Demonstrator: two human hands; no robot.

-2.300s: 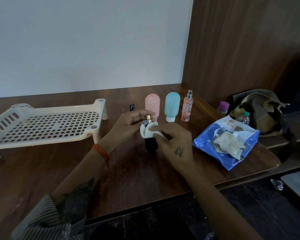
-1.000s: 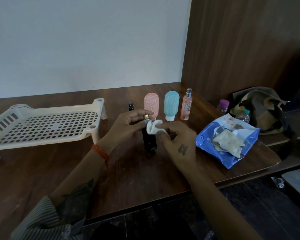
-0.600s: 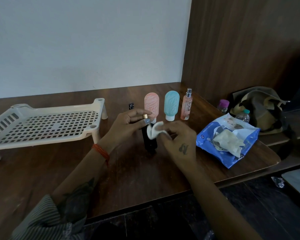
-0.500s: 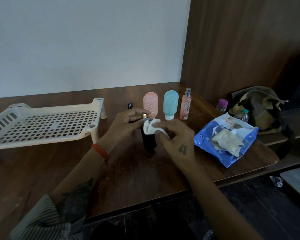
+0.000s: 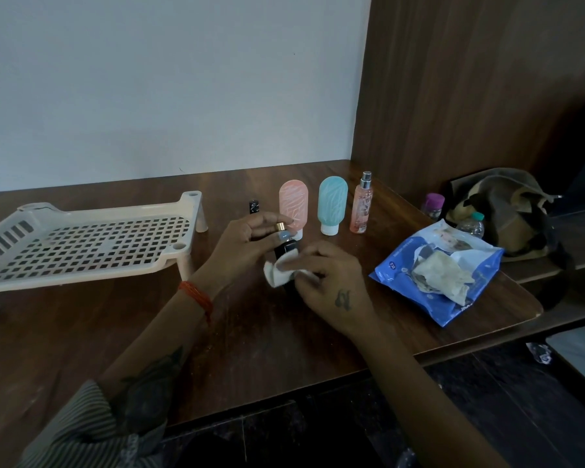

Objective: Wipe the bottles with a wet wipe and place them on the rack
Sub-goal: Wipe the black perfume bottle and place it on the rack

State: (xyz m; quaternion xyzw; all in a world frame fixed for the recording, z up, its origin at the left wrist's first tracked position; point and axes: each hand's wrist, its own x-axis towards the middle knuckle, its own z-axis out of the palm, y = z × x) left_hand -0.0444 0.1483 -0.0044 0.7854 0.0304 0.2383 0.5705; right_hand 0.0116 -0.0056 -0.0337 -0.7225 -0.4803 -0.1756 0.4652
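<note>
A black bottle [image 5: 287, 247] with a gold collar stands upright on the wooden table [image 5: 257, 336]. My left hand [image 5: 247, 243] pinches its top. My right hand [image 5: 328, 285] presses a white wet wipe [image 5: 279, 273] against the bottle's lower body, hiding most of it. Behind stand a pink bottle [image 5: 293, 204], a teal bottle [image 5: 332, 203], a slim peach spray bottle [image 5: 362, 206] and a small black bottle [image 5: 253, 207]. The cream slatted rack [image 5: 81, 244] sits at the left with nothing on it.
A blue wet-wipe pack [image 5: 436, 268] with used wipes on top lies to the right near the table's edge. Beyond it are a purple-capped bottle [image 5: 433, 204], a teal-capped clear bottle [image 5: 471, 224] and a brown bag [image 5: 507, 211] against the wooden wall.
My right hand has slid the wipe down from the bottle's neck to its lower body. My left hand keeps its hold on the top.
</note>
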